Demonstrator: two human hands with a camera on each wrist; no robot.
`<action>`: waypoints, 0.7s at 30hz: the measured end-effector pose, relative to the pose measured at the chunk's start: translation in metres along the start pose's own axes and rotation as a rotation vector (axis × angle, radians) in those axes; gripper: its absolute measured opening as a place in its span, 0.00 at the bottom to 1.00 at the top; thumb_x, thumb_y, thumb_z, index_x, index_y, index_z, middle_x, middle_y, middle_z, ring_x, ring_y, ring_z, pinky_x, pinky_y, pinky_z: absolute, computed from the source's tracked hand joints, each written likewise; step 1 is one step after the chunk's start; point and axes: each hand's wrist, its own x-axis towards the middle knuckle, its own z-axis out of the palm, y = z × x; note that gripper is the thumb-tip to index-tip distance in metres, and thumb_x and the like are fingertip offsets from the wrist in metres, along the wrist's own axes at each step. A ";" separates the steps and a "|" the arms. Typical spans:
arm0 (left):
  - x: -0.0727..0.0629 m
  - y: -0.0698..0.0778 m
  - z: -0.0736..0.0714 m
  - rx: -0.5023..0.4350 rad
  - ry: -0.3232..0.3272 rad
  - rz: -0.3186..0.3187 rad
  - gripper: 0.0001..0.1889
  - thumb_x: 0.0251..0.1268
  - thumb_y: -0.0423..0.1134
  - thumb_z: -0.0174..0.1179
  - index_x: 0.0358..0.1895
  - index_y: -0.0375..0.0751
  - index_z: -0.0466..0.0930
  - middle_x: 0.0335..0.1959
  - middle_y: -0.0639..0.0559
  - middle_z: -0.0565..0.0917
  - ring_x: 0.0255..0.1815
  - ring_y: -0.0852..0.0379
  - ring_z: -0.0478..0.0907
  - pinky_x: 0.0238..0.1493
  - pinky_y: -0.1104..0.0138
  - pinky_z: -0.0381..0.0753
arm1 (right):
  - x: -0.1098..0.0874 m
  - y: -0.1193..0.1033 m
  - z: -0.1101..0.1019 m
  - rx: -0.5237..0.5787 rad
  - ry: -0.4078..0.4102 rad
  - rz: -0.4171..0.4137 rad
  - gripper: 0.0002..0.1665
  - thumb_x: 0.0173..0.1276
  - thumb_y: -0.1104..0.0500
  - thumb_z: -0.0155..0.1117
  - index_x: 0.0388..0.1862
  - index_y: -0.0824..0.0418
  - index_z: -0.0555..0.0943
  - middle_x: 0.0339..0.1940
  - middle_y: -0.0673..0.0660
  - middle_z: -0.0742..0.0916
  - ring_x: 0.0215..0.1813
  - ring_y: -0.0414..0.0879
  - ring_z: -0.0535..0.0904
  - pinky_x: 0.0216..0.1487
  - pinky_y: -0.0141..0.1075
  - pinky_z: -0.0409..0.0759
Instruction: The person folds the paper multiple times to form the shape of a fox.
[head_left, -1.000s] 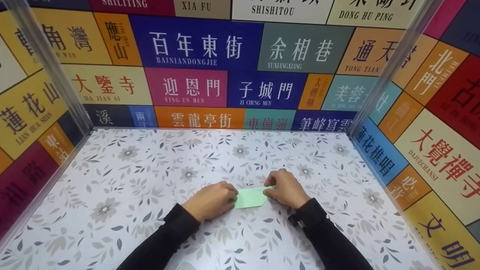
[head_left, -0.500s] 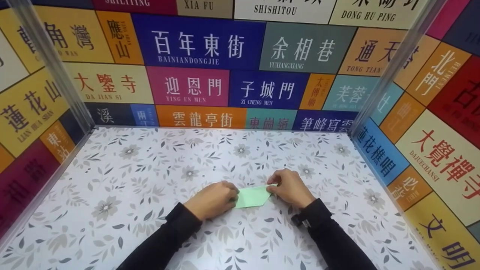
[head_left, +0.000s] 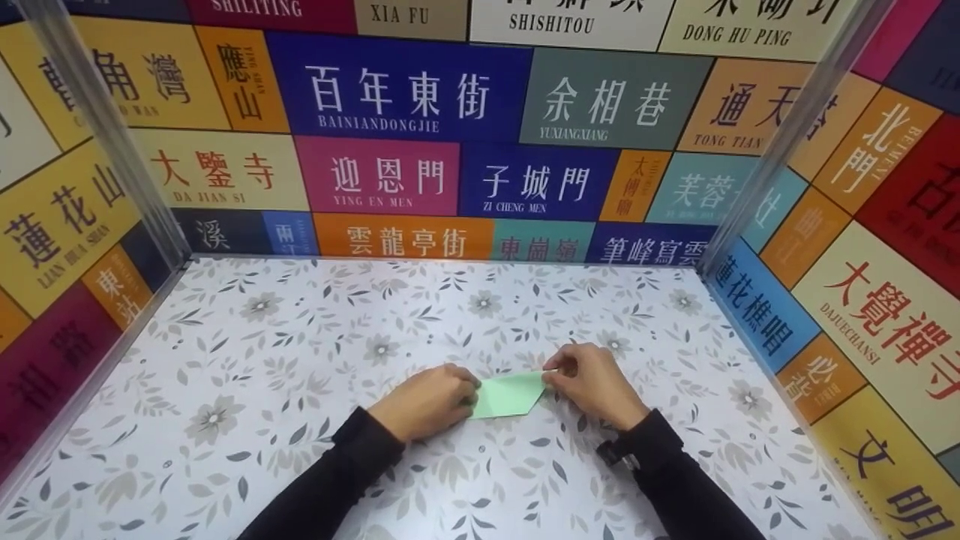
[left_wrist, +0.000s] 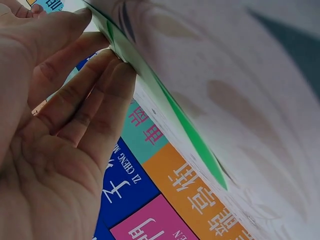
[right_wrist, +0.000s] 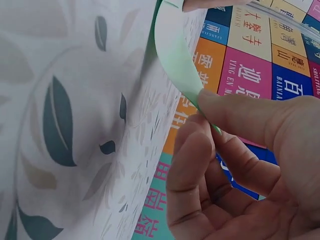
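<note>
A strip of folded light green paper [head_left: 508, 396] lies on the table between the two hands, its right end slanted to a point. At its left end, my left hand [head_left: 426, 401] rests its fingertips on the paper; in the left wrist view those fingers [left_wrist: 107, 100] are nearly straight, tips right at the paper's edge. My right hand [head_left: 596, 384] pinches the paper's right corner between thumb and fingers. Seen from the right wrist, the paper [right_wrist: 175, 55] bends in a curve up to the pinch, its right part raised off the table.
The table top [head_left: 315, 337] is white with a grey leaf and flower print. A back wall [head_left: 397, 86] of coloured panels with printed characters stands behind it, with similar side walls at left and right. Clear corner posts [head_left: 780, 127] rise at the back corners.
My right hand has shifted slightly to the right and toward the person, drawing the paper's pinched corner with it. The left hand has stayed almost in place at the left end.
</note>
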 end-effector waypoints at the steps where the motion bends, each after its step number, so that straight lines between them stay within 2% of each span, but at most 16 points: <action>1: 0.000 -0.001 0.000 -0.002 -0.002 -0.001 0.04 0.77 0.31 0.72 0.46 0.38 0.96 0.61 0.38 0.96 0.65 0.40 0.94 0.71 0.50 0.94 | -0.001 -0.001 0.000 0.001 0.002 -0.002 0.04 0.74 0.63 0.83 0.44 0.59 0.95 0.33 0.51 0.93 0.34 0.39 0.83 0.39 0.29 0.81; 5: 0.000 -0.003 0.002 -0.006 -0.008 -0.006 0.04 0.76 0.30 0.73 0.46 0.39 0.96 0.62 0.39 0.96 0.65 0.40 0.94 0.72 0.49 0.93 | -0.005 0.000 0.000 0.038 0.009 -0.017 0.03 0.74 0.61 0.84 0.42 0.58 0.95 0.33 0.52 0.94 0.34 0.40 0.85 0.39 0.30 0.84; 8: 0.001 -0.003 0.002 -0.006 -0.010 -0.005 0.04 0.75 0.30 0.73 0.46 0.39 0.96 0.62 0.39 0.95 0.65 0.40 0.94 0.72 0.49 0.93 | -0.007 0.006 0.002 0.081 0.035 -0.078 0.04 0.74 0.58 0.84 0.41 0.56 0.94 0.33 0.51 0.94 0.34 0.41 0.86 0.39 0.33 0.86; 9: 0.001 -0.003 0.002 -0.001 -0.011 -0.002 0.04 0.76 0.31 0.73 0.47 0.39 0.95 0.62 0.39 0.96 0.65 0.40 0.94 0.72 0.49 0.93 | -0.003 0.019 0.007 0.113 0.050 -0.132 0.05 0.75 0.55 0.84 0.41 0.54 0.94 0.33 0.49 0.93 0.34 0.40 0.86 0.38 0.31 0.85; 12: 0.001 -0.003 0.002 0.014 -0.008 0.007 0.04 0.75 0.31 0.73 0.47 0.39 0.95 0.61 0.39 0.96 0.64 0.40 0.94 0.71 0.49 0.94 | -0.003 0.022 0.008 0.133 0.069 -0.168 0.05 0.75 0.53 0.83 0.39 0.51 0.94 0.33 0.48 0.93 0.34 0.41 0.86 0.38 0.33 0.84; 15: 0.001 -0.003 0.001 0.022 -0.008 0.014 0.04 0.76 0.31 0.73 0.47 0.39 0.95 0.61 0.39 0.96 0.64 0.40 0.95 0.71 0.50 0.94 | -0.004 0.019 0.008 0.123 0.070 -0.121 0.04 0.75 0.56 0.83 0.39 0.51 0.94 0.34 0.47 0.93 0.35 0.41 0.86 0.39 0.32 0.84; 16: 0.001 -0.003 0.001 0.020 -0.007 0.015 0.04 0.75 0.31 0.73 0.47 0.39 0.95 0.61 0.39 0.96 0.64 0.40 0.95 0.71 0.50 0.94 | -0.007 0.006 0.005 0.095 0.060 -0.067 0.04 0.74 0.59 0.83 0.38 0.52 0.94 0.34 0.49 0.94 0.36 0.42 0.87 0.41 0.34 0.85; 17: 0.001 -0.002 0.001 0.018 -0.008 0.017 0.04 0.75 0.31 0.73 0.46 0.39 0.95 0.61 0.39 0.96 0.64 0.40 0.95 0.71 0.49 0.94 | -0.007 0.004 0.005 0.085 0.056 -0.044 0.04 0.74 0.60 0.83 0.38 0.52 0.94 0.34 0.49 0.94 0.37 0.42 0.86 0.41 0.33 0.85; 21: 0.001 -0.001 -0.002 0.010 -0.014 0.020 0.04 0.76 0.31 0.73 0.47 0.39 0.95 0.61 0.38 0.96 0.64 0.40 0.94 0.72 0.49 0.93 | -0.008 -0.004 0.004 0.045 0.046 0.007 0.05 0.74 0.62 0.84 0.37 0.53 0.95 0.35 0.49 0.95 0.37 0.40 0.86 0.43 0.30 0.84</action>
